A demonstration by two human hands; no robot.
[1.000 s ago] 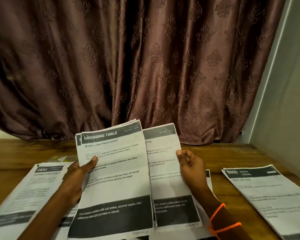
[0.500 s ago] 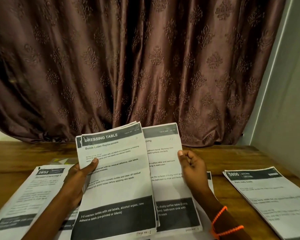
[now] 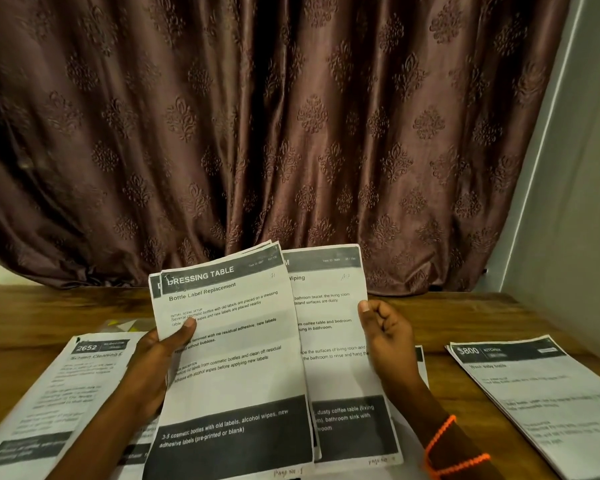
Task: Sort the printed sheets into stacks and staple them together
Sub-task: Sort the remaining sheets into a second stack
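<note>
My left hand [image 3: 153, 365] grips a small bundle of printed sheets headed "DRESSING TABLE" [image 3: 232, 368], held upright above the table with my thumb across the front page. My right hand [image 3: 388, 337] pinches the right edge of a second sheet [image 3: 336, 375], whose heading ends in "Wiping"; its left part is tucked behind the bundle. A stack headed "2652" [image 3: 49, 400] lies flat at the left. Another stack headed "$800 KITCHEN" [image 3: 541, 400] lies flat at the right. No stapler is in view.
The wooden table [image 3: 32, 313] runs back to a brown patterned curtain [image 3: 291, 133]. A pale wall [image 3: 575, 202] stands at the right. A small clear packet with yellow marks [image 3: 125, 325] lies behind the left stack. More sheets [image 3: 421, 362] lie under my hands.
The held sheets stay in the same grips. The table and flat stacks have slid slightly lower in the frame, as from a small tilt of my head.
</note>
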